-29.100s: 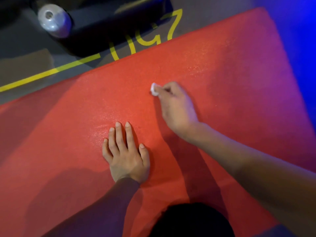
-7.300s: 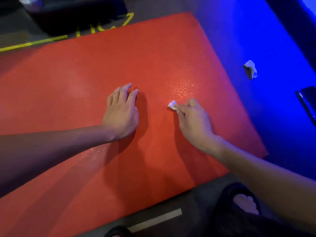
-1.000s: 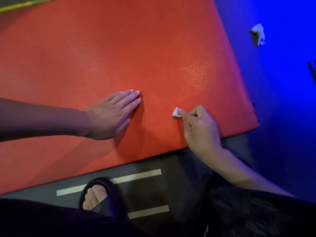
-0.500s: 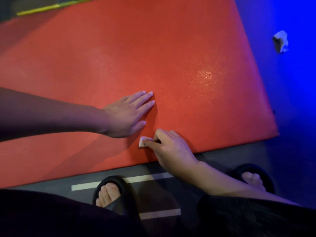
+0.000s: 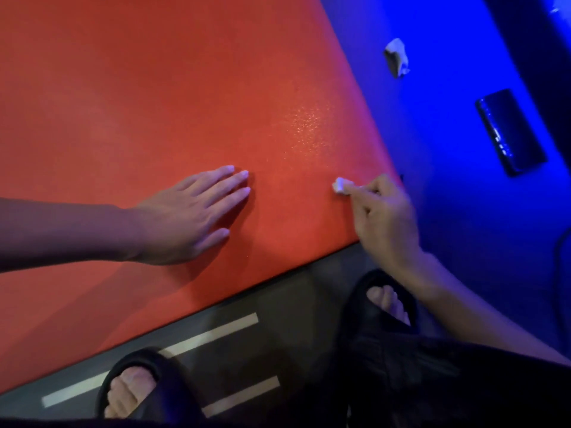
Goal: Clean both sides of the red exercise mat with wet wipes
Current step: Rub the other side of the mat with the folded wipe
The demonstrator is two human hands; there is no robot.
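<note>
Crumpled white wad on blue-lit floor, far right; dark flat rectangular object beside it; black slippers and pale tape strips near.

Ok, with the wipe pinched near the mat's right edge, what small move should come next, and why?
Probably a short stroke of the wipe toward the near right corner of the mat. The right hand pinches it just inside the right edge, and the left hand lies flat on the mat, steadying it. The corner strip below the wipe looks not yet reached.
</note>
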